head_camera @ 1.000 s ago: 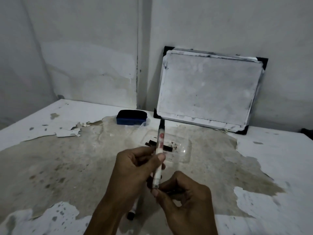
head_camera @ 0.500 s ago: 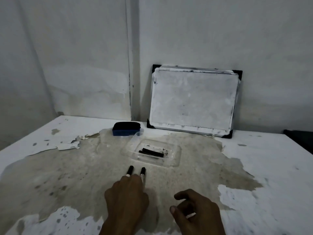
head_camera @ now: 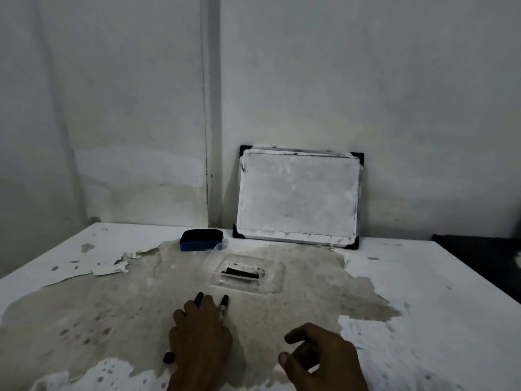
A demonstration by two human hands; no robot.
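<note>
**Head view.** A worn table (head_camera: 423,306) stands in a wall corner, its coating peeled away over a large central patch.

- The left hand (head_camera: 200,334) lies palm down with fingers nearly straight, resting across two markers on the bare patch.
- The first marker (head_camera: 199,297) shows its black tip beyond the fingertips. A further black end shows at the hand's left edge, near the wrist.
- The second marker (head_camera: 224,303) lies just beside the first, to the right, with its tip pointing away from the person.
- The right hand (head_camera: 324,359) is near but apart from the markers, its fingers curled toward the thumb. Whether it holds anything cannot be told.
- Beyond the markers sits a clear plastic tray (head_camera: 277,277) containing black marker parts (head_camera: 242,274).
- A blue eraser (head_camera: 201,244) sits at the tray's far left corner.
- A whiteboard (head_camera: 298,193) leans against the wall.
</note>
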